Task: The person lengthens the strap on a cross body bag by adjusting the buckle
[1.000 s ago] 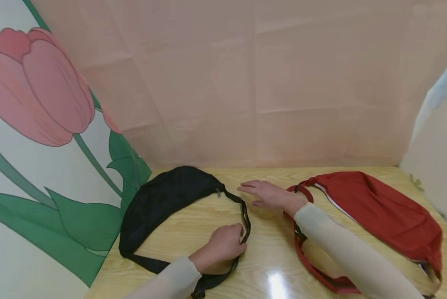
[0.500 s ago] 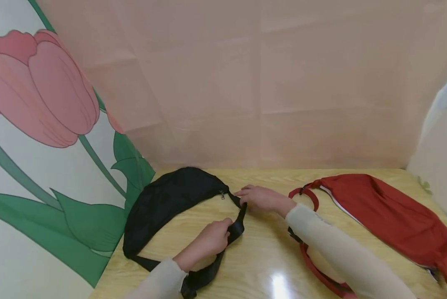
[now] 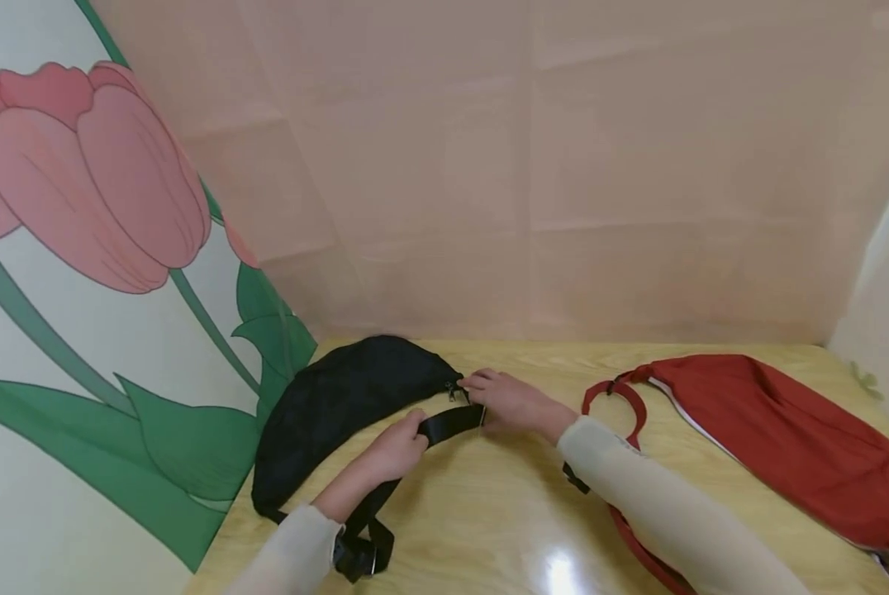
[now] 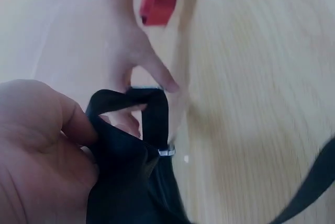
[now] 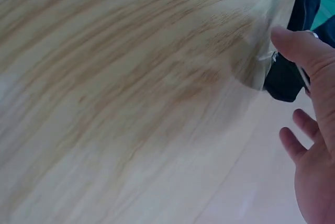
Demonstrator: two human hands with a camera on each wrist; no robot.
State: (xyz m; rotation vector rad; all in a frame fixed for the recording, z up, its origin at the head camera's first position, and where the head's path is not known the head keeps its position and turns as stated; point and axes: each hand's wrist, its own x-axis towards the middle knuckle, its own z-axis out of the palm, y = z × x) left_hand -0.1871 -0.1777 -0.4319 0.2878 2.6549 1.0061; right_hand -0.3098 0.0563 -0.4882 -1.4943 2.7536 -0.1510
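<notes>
Drew the black strap point(image 3: 450, 424) leftward, pinched in the left hand point(image 3: 396, 450); brought the right hand point(image 3: 515, 402) to its bend—with thumb partly spread, could not tell whether gripping. Left the black bag point(image 3: 358, 392) on the surface point(image 3: 482, 529)—seemingly gained some strap to work with.

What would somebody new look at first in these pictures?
Probably the huge pink tulip picture at the head view's far left. Next, the bright red bag on the right of the wood-coloured table. Then the black bag on the left, with the left hand and right hand on its strap.
</notes>
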